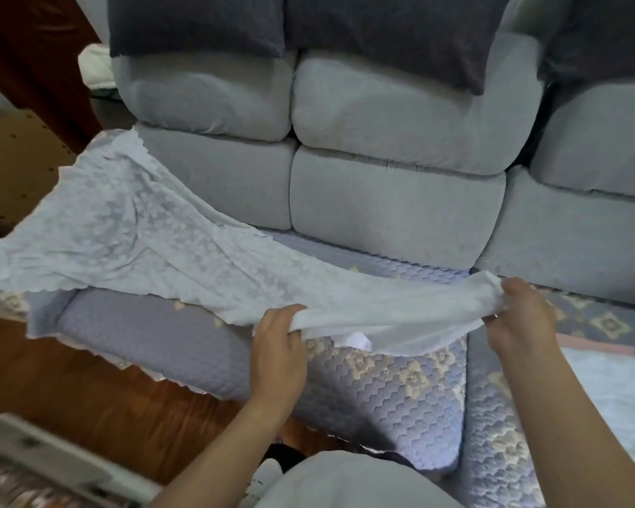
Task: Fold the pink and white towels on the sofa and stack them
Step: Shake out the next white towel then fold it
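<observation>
Folding barely begun: left hand (277,346) and right hand (521,317) both pinch the white towel's (143,232) near end, pink towel (598,347) waiting far right.

White towel (154,243) lies spread across the left seat of the sofa (393,199), its near end lifted. Left hand (277,339) and right hand (521,317) each grip that end, the cloth stretched between them above the quilted seat cover (393,394). A folded pale and pink stack (602,375) rests on the right seat. Dark cushions (198,23) sit on the backrest.
</observation>
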Demonstrator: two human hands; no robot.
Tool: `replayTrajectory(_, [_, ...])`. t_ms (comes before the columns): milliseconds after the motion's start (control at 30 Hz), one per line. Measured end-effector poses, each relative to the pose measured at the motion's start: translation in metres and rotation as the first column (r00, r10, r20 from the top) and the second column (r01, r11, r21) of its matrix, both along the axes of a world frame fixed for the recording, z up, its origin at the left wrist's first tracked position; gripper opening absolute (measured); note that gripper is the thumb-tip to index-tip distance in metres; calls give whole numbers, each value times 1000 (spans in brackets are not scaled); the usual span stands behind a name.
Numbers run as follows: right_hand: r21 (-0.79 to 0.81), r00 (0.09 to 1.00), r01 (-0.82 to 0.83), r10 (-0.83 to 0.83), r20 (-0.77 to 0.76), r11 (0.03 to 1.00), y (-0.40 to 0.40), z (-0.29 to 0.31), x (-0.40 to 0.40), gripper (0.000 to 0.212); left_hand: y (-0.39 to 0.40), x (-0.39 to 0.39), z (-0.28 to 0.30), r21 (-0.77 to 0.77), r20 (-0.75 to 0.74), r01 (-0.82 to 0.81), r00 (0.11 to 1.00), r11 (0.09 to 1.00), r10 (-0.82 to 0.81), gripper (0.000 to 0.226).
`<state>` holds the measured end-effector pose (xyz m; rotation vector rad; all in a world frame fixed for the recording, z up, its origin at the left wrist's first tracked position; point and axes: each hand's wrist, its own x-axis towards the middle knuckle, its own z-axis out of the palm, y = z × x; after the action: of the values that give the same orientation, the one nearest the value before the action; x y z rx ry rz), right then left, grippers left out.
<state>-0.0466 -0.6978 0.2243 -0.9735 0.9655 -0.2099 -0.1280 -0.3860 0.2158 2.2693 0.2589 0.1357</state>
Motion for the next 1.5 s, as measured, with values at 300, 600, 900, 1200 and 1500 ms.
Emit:
replayTrajectory(300, [359,999,-36,38,1,933,-2,2,-35,19,83,-6,-25,406,-553,22,802,913,227,27])
replayTrajectory(600, [280,819,-557,573,28,782,159,64,-88,22,-65,-37,14,-255,-403,131,886,958,-228,19])
replayTrajectory(900, [508,965,-171,247,-85,844,118,-10,-62,22,22,-41,31,-359,-473,260,777,896,-415,21])
replayTrajectory(1200, [685,581,-296,695,-424,666,196,-95,-101,61,90,-52,97,-461,-433,329,728,825,-532,23])
replayTrajectory(1500, [627,922,54,203,-331,777,235,-140,-90,30,169,-75,94,-451,-531,367,622,814,-575,25])
